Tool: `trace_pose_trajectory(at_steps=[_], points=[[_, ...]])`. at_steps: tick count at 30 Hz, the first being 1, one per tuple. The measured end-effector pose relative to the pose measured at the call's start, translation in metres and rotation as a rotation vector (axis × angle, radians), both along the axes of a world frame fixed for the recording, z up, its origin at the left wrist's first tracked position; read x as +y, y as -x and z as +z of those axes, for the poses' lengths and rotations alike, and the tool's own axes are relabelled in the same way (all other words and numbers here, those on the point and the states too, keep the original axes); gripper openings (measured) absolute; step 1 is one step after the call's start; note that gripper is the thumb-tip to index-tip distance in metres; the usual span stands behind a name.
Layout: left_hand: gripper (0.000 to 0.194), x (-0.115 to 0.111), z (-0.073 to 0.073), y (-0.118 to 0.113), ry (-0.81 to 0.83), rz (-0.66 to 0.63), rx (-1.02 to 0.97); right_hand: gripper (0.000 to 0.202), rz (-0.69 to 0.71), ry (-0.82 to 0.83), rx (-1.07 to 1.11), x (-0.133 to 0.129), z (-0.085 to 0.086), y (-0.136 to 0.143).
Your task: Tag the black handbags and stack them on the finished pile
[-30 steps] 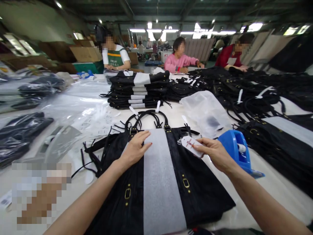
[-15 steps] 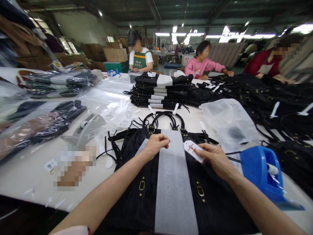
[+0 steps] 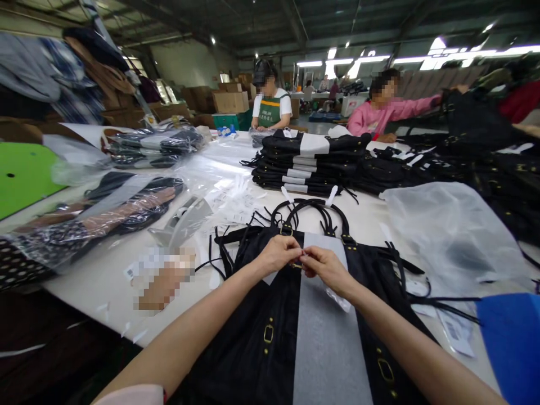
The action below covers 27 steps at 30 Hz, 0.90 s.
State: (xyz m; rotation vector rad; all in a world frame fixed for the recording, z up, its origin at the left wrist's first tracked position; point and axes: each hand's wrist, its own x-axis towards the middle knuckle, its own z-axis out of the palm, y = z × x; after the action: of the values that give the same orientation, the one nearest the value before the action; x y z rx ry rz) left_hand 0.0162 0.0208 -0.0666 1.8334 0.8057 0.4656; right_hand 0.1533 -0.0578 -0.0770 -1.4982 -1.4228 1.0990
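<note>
A black bag (image 3: pixel 248 332) lies in front of me, its looped handles pointing away and a grey paper band (image 3: pixel 329 337) running down its middle. My left hand (image 3: pixel 280 254) is pinched over the upper part of the bag, its fingertips meeting those of my right hand; what it grips is too small to name. My right hand (image 3: pixel 323 269) is closed too, and a white tag (image 3: pixel 338 300) hangs beneath it. Another pale tag (image 3: pixel 270 278) shows partly below my left hand.
Behind the bag stands a stack of folded black bags (image 3: pixel 312 163). Plastic-wrapped goods (image 3: pixel 126 208) and a grey tape dispenser (image 3: pixel 185 222) are at left. A plastic bag (image 3: pixel 455 230) and a blue object (image 3: pixel 512 343) lie at right. Co-workers (image 3: pixel 271 109) work across the table.
My right hand has moved left with the tag, and its fingertips now meet my left hand's. The view has turned left. At the right, a person's arm in pink has risen.
</note>
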Motion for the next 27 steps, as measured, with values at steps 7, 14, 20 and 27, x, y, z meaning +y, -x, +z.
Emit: trace_pose_trajectory(at_steps=[7, 14, 20, 27], points=[[0.015, 0.079, -0.017, 0.007, -0.215, 0.2, 0.288, 0.029, -0.226, -0.046, -0.279, 0.047, -0.01, -0.01], [0.017, 0.112, -0.041, -0.021, -0.139, 0.272, 0.379, 0.032, -0.193, 0.007, -0.845, 0.072, -0.013, -0.006], [0.02, 0.114, -0.044, -0.021, 0.047, 0.306, 0.24, 0.034, -0.11, 0.077, -1.067, 0.079, -0.01, 0.0], [0.022, 0.113, -0.042, -0.015, 0.18, 0.287, 0.064, 0.035, -0.143, 0.079, -1.131, 0.092, -0.011, 0.009]])
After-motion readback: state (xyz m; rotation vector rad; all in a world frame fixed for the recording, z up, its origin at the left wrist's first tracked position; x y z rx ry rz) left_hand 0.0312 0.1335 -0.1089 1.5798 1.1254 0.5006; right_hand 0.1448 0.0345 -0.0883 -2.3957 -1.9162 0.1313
